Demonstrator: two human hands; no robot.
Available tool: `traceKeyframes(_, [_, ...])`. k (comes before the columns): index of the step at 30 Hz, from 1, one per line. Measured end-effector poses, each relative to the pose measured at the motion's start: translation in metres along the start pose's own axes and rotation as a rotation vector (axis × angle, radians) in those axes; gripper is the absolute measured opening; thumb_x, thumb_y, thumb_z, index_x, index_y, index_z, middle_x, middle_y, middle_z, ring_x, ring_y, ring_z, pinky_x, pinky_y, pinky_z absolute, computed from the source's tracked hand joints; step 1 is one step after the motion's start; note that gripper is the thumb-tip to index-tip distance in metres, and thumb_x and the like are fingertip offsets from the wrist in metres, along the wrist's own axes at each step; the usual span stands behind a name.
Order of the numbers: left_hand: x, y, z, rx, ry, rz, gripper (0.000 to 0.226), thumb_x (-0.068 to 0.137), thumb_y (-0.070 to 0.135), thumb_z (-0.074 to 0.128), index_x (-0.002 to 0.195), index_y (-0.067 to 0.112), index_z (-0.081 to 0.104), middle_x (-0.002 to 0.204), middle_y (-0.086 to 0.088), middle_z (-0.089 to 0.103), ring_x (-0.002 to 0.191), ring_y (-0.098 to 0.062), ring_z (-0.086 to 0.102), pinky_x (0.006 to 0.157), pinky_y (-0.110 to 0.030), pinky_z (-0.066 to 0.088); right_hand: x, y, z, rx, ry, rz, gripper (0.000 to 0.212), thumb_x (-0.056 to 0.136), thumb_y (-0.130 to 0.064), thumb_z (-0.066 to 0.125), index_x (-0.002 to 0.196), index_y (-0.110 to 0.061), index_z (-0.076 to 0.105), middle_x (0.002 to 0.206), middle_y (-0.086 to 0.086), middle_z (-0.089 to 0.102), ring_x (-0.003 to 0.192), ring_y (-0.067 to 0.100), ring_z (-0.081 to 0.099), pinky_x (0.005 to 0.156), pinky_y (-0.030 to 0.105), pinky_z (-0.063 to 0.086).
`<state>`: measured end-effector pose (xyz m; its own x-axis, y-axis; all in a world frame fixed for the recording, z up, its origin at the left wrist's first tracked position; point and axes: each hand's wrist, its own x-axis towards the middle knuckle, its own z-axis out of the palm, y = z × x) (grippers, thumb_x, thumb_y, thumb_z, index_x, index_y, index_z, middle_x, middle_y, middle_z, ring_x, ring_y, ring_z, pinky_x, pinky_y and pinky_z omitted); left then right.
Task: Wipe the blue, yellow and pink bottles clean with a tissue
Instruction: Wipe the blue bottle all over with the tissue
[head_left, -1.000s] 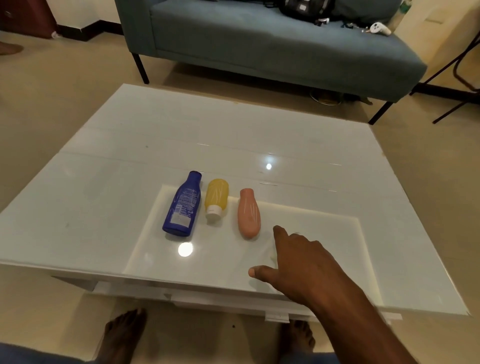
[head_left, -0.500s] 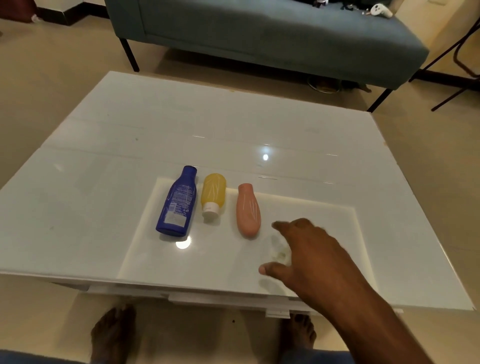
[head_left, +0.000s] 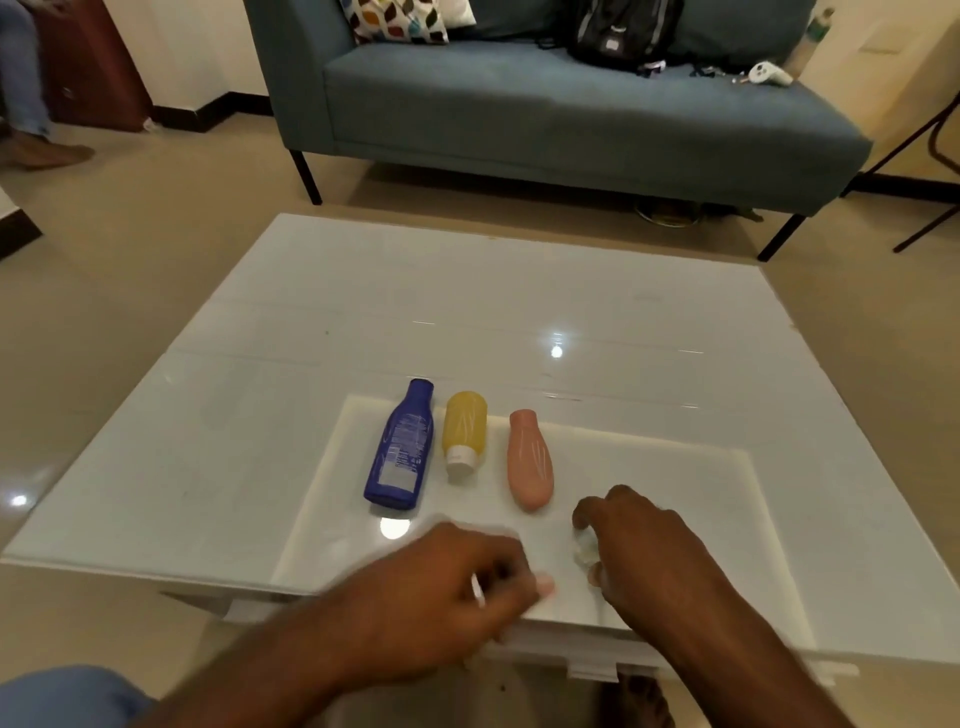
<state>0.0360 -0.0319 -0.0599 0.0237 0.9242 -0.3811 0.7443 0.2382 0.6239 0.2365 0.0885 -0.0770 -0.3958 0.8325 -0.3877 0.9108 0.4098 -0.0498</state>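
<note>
Hands at the table's near edge, tissue in the right

Head view: bottles lie side by side on the glossy white glass table, towards its near edge: dark blue plastic bottle, yellow bottle with white cap, pink bottle. Just nearer, the right hand curls its fingers round a crumpled white tissue. The left hand, blurred, has curled fingers; whether it grasps anything I cannot tell.
</note>
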Motion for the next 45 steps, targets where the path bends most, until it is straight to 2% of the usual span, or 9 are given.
traceKeyframes(2, [0.018, 0.006, -0.045, 0.058, 0.260, 0.047, 0.023, 0.096, 0.059, 0.053, 0.094, 0.038, 0.061, 0.081, 0.016, 0.067, 0.072, -0.006, 0.065, 0.070, -0.029, 0.056, 0.002, 0.005, 0.004, 0.037, 0.049, 0.014, 0.031, 0.104, -0.026, 0.070, 0.134, -0.026, 0.065, 0.131, -0.003, 0.061, 0.111, 0.013, 0.068, 0.083, 0.019, 0.045])
traceKeyframes(5, [0.058, -0.026, -0.062, 0.333, 0.533, -0.118, 0.040, 0.097, 0.051, 0.058, 0.132, 0.031, 0.052, 0.123, 0.006, 0.064, 0.106, -0.014, 0.062, 0.088, -0.034, 0.057, 0.008, 0.008, 0.002, 0.135, 0.165, 0.013, 0.025, 0.105, -0.031, 0.068, 0.130, -0.028, 0.068, 0.121, -0.009, 0.062, 0.092, 0.004, 0.063, 0.072, 0.009, 0.041])
traceKeyframes(8, [0.081, -0.031, -0.064, 0.380, 0.472, -0.262, 0.062, 0.097, 0.052, 0.060, 0.146, 0.020, 0.039, 0.142, -0.004, 0.052, 0.125, -0.022, 0.055, 0.093, -0.033, 0.053, 0.014, 0.005, -0.006, 0.372, 0.294, 0.013, 0.025, 0.104, -0.030, 0.071, 0.129, -0.028, 0.071, 0.111, -0.013, 0.063, 0.078, -0.003, 0.055, 0.067, 0.000, 0.040])
traceKeyframes(11, [0.095, -0.046, -0.061, 0.405, 0.424, -0.334, 0.064, 0.095, 0.056, 0.060, 0.142, 0.016, 0.042, 0.136, -0.007, 0.055, 0.120, -0.025, 0.058, 0.090, -0.036, 0.058, 0.018, 0.002, -0.008, 0.662, 0.452, 0.026, 0.023, 0.098, -0.030, 0.079, 0.121, -0.029, 0.078, 0.109, -0.017, 0.070, 0.096, 0.004, 0.068, 0.086, 0.014, 0.049])
traceKeyframes(20, [0.103, -0.048, -0.056, 0.210, 0.255, -0.401, 0.063, 0.090, 0.055, 0.069, 0.133, 0.013, 0.050, 0.115, -0.007, 0.065, 0.093, -0.020, 0.067, 0.076, -0.031, 0.058, 0.018, 0.003, -0.009, 1.046, 0.646, 0.015, 0.028, 0.097, -0.011, 0.077, 0.112, -0.034, 0.074, 0.110, -0.024, 0.070, 0.100, -0.007, 0.069, 0.077, 0.000, 0.053])
traceKeyframes(25, [0.080, -0.025, -0.064, -0.329, 0.367, -0.275, 0.021, 0.099, 0.036, 0.063, 0.107, 0.017, 0.060, 0.088, -0.009, 0.070, 0.073, -0.025, 0.073, 0.072, -0.039, 0.063, 0.015, 0.002, -0.013, 1.106, 0.785, -0.049, 0.025, 0.096, -0.008, 0.077, 0.108, -0.030, 0.075, 0.109, -0.016, 0.073, 0.103, 0.002, 0.071, 0.086, 0.009, 0.056])
traceKeyframes(31, [0.063, 0.018, -0.043, -1.278, 0.155, -0.229, 0.028, 0.096, 0.021, 0.063, 0.123, 0.012, 0.061, 0.104, -0.014, 0.079, 0.085, -0.031, 0.077, 0.073, -0.039, 0.065, 0.010, -0.009, -0.017, 1.141, 0.862, -0.214, 0.021, 0.100, -0.005, 0.072, 0.111, -0.023, 0.077, 0.110, -0.012, 0.077, 0.108, 0.009, 0.072, 0.086, 0.012, 0.058])
traceKeyframes(38, [0.057, 0.037, -0.032, -1.417, -0.046, -0.166, 0.063, 0.102, 0.058, 0.038, 0.088, 0.015, 0.082, 0.089, -0.018, 0.076, 0.062, -0.025, 0.070, 0.057, -0.032, 0.061, 0.009, -0.018, -0.016, 0.970, 0.946, -0.399, 0.026, 0.099, -0.023, 0.070, 0.124, -0.025, 0.070, 0.129, -0.018, 0.065, 0.125, 0.010, 0.065, 0.099, 0.012, 0.054])
traceKeyframes(45, [0.065, 0.042, -0.017, -1.296, -0.093, -0.105, 0.083, 0.091, 0.077, 0.013, 0.109, 0.019, 0.070, 0.085, -0.013, 0.077, 0.062, -0.024, 0.070, 0.060, -0.033, 0.062, 0.010, -0.019, -0.010, 0.852, 0.936, -0.407, 0.035, 0.101, -0.030, 0.070, 0.133, -0.016, 0.070, 0.132, -0.003, 0.073, 0.123, 0.010, 0.067, 0.100, 0.020, 0.059])
